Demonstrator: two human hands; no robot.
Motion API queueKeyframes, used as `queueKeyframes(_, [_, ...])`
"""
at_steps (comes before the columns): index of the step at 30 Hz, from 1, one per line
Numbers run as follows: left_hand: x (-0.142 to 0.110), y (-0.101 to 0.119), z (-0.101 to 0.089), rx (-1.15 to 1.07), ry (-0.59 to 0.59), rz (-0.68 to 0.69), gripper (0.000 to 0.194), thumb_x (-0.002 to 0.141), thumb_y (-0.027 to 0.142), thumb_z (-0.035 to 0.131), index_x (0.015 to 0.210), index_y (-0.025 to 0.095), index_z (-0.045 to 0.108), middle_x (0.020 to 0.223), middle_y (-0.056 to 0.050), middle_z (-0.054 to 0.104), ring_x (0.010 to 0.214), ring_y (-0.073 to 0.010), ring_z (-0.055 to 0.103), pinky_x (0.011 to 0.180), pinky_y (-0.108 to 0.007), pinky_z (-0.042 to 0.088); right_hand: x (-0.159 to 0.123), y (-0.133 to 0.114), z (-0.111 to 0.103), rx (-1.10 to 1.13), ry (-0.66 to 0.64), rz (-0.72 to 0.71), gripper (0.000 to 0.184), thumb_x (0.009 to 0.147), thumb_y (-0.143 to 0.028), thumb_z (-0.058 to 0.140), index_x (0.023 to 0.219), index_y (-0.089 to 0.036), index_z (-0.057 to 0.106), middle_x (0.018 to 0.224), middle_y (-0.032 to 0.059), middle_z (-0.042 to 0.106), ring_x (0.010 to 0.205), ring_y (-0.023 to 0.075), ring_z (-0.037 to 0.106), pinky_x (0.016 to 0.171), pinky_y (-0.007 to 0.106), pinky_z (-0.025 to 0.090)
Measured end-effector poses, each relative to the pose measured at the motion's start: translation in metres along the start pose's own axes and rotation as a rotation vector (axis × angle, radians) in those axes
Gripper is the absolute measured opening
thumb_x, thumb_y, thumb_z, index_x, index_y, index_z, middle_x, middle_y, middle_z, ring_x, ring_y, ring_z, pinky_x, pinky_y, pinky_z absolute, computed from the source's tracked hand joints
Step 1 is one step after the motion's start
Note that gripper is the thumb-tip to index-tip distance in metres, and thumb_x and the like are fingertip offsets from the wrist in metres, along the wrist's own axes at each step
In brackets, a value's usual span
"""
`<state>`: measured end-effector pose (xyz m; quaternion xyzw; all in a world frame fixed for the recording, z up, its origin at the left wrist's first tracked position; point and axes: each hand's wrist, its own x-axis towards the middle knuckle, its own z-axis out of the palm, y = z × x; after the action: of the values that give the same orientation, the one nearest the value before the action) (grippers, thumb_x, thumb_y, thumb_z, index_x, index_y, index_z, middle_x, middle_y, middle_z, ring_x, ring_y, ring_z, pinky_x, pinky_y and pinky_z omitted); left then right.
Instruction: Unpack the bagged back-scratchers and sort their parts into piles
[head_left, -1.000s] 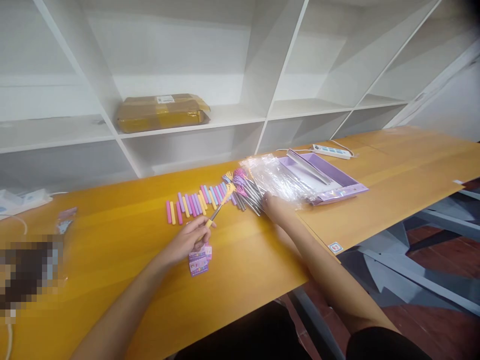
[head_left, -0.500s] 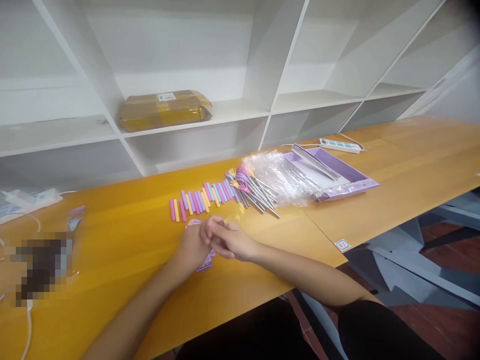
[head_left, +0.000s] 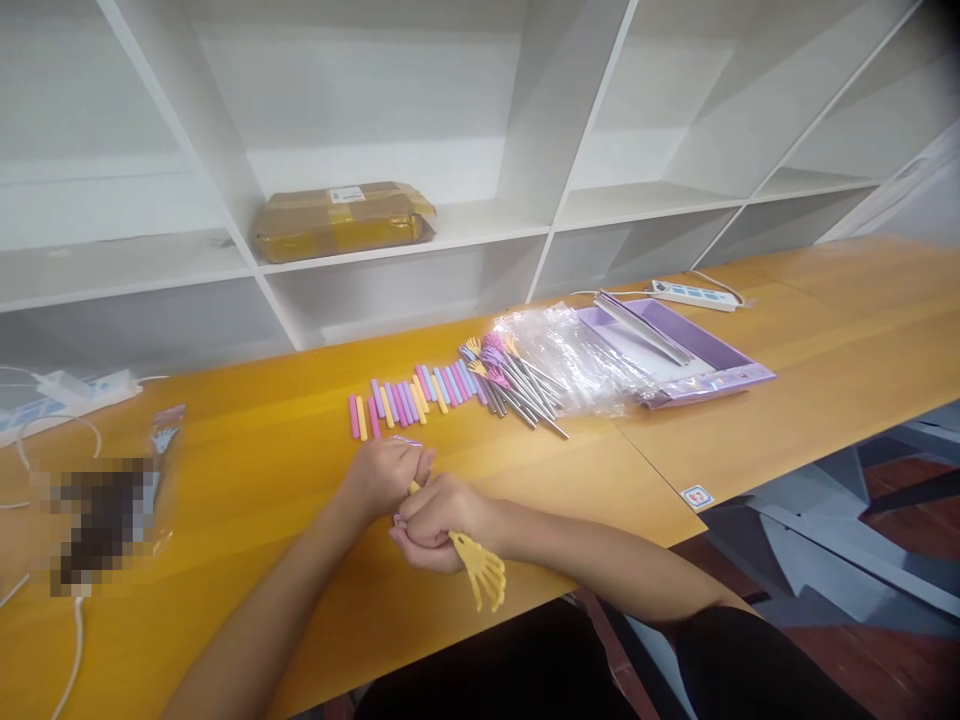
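Note:
A yellow back scratcher [head_left: 484, 570] with a hand-shaped head runs through both my fists. My right hand [head_left: 442, 520] is closed around it close to the head, which sticks out toward the table's front edge. My left hand [head_left: 384, 475] is closed at the other end, where a bit of yellow shows between the hands. Most of the shaft is hidden by my fingers. Purple-pink printed pieces [head_left: 407, 441] peek out by my left hand, mostly covered. Beyond my hands lie a row of pastel handle tubes [head_left: 401, 403] and a pile of metal rods with hand-shaped heads [head_left: 525, 390].
Clear plastic bags [head_left: 559, 355] lie beside a purple box [head_left: 709, 345] at the right. A power strip [head_left: 694, 295] sits behind it, another [head_left: 67, 400] at the left near a bagged item [head_left: 166, 440]. A taped parcel [head_left: 345, 222] rests on the white shelf.
My right hand has turned and moved slightly down and left; the yellow head now points toward me instead of away. My hands have moved slightly apart. The view has shifted a little.

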<state>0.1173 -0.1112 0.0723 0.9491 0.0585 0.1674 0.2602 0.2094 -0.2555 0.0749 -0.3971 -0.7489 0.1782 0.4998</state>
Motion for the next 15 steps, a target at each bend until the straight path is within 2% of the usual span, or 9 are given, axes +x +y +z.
queueKeyframes(4, [0.003,-0.003,-0.001,-0.066,-0.045,0.046,0.059,0.103,0.06,0.052,0.058,0.026,0.036,0.057,-0.002,0.037,0.06,-0.0184,0.024,0.063,-0.036,0.014,-0.013,0.001,0.012,-0.098,-0.013,-0.041,0.062,0.106,-0.024,0.055,0.06,-0.024,0.013,0.055,-0.0061,0.022,0.051,0.0119,0.019,0.056,0.033,0.023])
queueKeyframes(8, [0.005,0.0,-0.003,-0.097,-0.124,0.099,0.062,0.104,0.062,0.05,0.056,0.026,0.035,0.055,0.0,0.031,0.059,-0.0176,0.017,0.062,-0.036,0.011,-0.02,-0.002,0.016,-0.118,0.119,-0.158,0.061,0.098,-0.015,0.061,0.062,-0.024,0.012,0.055,-0.0068,0.02,0.048,0.0108,0.016,0.052,0.034,0.02])
queueKeyframes(11, [0.005,0.003,-0.003,-0.117,-0.142,0.094,0.062,0.104,0.062,0.048,0.056,0.026,0.034,0.055,0.001,0.028,0.059,-0.0177,0.014,0.062,-0.036,0.01,-0.022,-0.006,0.016,-0.105,0.19,-0.237,0.061,0.094,-0.011,0.063,0.064,-0.023,0.012,0.056,-0.0073,0.019,0.047,0.0104,0.014,0.05,0.034,0.019])
queueKeyframes(15, [0.006,0.006,0.002,-0.155,-0.158,0.036,0.058,0.101,0.059,0.054,0.056,0.028,0.035,0.056,0.0,0.028,0.062,-0.0193,0.015,0.063,-0.035,0.015,-0.023,-0.011,0.015,-0.14,0.153,-0.195,0.062,0.097,-0.015,0.061,0.064,-0.024,0.009,0.056,-0.0071,0.015,0.047,0.0108,0.011,0.05,0.035,0.018])
